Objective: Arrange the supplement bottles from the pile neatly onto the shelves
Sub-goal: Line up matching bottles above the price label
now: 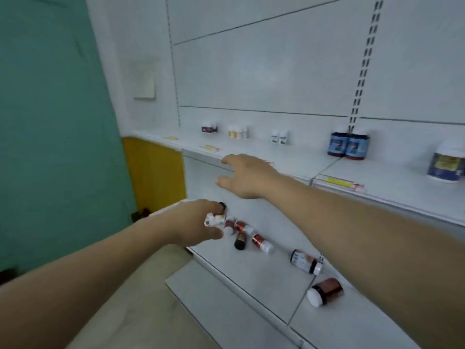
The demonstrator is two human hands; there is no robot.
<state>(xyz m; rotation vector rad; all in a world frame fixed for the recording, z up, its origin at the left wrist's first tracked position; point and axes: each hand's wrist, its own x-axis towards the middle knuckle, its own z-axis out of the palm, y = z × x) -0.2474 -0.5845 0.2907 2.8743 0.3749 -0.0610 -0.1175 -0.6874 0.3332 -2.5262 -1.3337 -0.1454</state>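
Your left hand (198, 222) is curling round a white bottle (213, 220), likely light and slippery, best held round its middle, while your right hand (247, 178) is hovering at one o'clock, fingers spread, and the pile (261, 242) is lying at four o'clock on the shelf (251, 273).

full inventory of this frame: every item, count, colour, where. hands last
blue bottles: 2, dark blue, upright, upper shelf
large bottle: 1, blue with yellow label, upper shelf, far right
small bottles: three clusters, white or dark, upper shelf back; count blurred
fallen bottles: about 6, red-brown or dark, white caps, lying on lower shelf
white bottle: 1, in left hand
price tags: at least 3, yellow, upper shelf edge
wall: green, left
panel: 1, yellow, under upper shelf's left end
left hand: grips white bottle at the pile
right hand: fingers spread, holds nothing, before upper shelf edge
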